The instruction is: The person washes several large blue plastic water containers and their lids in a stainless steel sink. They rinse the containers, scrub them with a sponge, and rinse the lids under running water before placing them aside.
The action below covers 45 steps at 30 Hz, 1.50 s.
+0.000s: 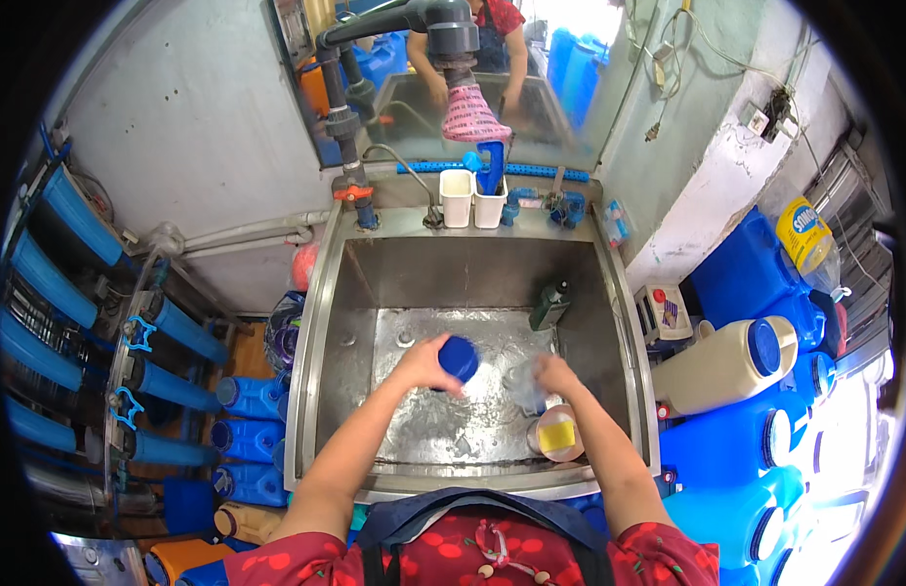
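Note:
Over the steel sink (467, 275), my left hand (423, 364) grips a round, dark blue cap (458, 359) between thumb and fingers. My right hand (557, 375) is at the sink's right half, its fingers closed on a clear, blurred plastic thing (524, 387) whose kind I cannot tell. Just below that hand, a round tub (570, 453) sits near the front wall with a yellow sponge (557, 436) on top. A dark green bottle (546, 311) leans at the right rear corner of the sink.
Two white plastic cups (456, 199) stand on the back ledge, one holding a blue tool (491, 167). A grey pipe ends in a pink cloth-covered spout (473, 117) above. Blue water jugs (252, 441) line the left; a cream jug (716, 362) and more blue containers (724, 439) flank the right.

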Each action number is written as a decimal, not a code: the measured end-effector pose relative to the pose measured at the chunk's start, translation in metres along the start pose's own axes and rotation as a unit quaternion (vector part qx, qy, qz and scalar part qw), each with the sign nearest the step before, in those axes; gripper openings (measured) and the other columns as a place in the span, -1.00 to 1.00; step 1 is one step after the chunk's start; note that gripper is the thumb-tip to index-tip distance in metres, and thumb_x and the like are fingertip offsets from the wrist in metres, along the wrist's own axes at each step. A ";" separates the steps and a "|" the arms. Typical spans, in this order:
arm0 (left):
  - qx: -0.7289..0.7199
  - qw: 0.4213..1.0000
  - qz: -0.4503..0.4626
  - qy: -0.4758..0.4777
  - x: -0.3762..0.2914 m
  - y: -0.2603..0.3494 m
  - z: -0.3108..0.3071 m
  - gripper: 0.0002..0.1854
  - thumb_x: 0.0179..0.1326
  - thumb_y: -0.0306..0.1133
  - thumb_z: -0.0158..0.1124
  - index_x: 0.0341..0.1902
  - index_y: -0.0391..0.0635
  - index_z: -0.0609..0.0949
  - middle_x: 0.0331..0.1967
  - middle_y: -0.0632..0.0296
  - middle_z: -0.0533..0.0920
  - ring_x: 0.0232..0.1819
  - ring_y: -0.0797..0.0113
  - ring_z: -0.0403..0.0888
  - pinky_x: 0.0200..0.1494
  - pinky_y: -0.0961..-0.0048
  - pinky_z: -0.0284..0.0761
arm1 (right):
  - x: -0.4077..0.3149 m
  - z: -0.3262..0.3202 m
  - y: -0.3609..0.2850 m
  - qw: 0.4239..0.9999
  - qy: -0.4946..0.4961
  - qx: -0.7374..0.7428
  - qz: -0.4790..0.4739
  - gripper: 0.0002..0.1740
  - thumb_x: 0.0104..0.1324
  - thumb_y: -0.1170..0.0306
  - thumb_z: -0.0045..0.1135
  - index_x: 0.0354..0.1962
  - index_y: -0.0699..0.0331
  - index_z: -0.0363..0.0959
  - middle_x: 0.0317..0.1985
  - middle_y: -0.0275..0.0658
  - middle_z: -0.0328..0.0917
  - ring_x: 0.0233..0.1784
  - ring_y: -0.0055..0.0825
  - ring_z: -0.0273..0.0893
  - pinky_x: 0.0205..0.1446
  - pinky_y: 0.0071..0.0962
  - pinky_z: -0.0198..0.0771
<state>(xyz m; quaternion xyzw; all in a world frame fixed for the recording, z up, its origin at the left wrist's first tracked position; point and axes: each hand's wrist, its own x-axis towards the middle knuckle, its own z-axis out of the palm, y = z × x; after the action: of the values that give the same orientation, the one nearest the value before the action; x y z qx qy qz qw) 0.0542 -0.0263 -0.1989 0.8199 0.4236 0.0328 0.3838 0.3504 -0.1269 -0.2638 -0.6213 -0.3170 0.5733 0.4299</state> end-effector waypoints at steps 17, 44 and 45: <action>0.089 0.972 0.215 0.027 0.088 0.121 0.028 0.41 -0.59 0.21 0.64 0.47 0.02 0.14 0.47 -0.30 -0.12 0.46 -0.39 -0.09 0.45 -0.06 0.00 | -0.010 -0.010 -0.020 0.937 -0.072 0.336 -0.072 -0.36 0.14 0.57 0.23 0.20 0.27 0.28 0.07 -0.17 0.49 0.09 -0.27 0.52 0.16 -0.25 0.49; -0.227 0.928 0.205 0.213 0.318 0.198 -0.052 -0.58 0.23 -0.31 0.21 0.19 0.05 0.59 0.19 -0.04 0.49 0.29 0.03 0.38 0.30 0.25 0.25 | 0.050 -0.019 0.103 0.879 0.099 0.450 0.124 -0.26 -0.01 0.76 -0.04 0.13 0.02 0.18 0.12 -0.03 0.32 0.14 0.09 0.42 0.01 0.28 0.48; -0.232 0.927 0.179 0.233 0.328 0.196 -0.053 -0.59 0.24 -0.31 0.20 0.19 0.00 0.59 0.21 -0.02 0.48 0.30 0.05 0.37 0.30 0.25 0.26 | 0.050 -0.018 0.103 0.879 0.095 0.451 0.124 -0.26 -0.02 0.76 -0.04 0.13 0.02 0.18 0.12 -0.03 0.32 0.14 0.09 0.42 0.01 0.28 0.48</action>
<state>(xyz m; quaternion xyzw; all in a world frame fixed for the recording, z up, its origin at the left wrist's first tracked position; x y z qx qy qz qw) 0.3747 0.1734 -0.1221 0.7391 0.3279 0.3885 0.4419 0.3645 -0.1302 -0.3788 -0.4461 0.0982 0.6409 0.6170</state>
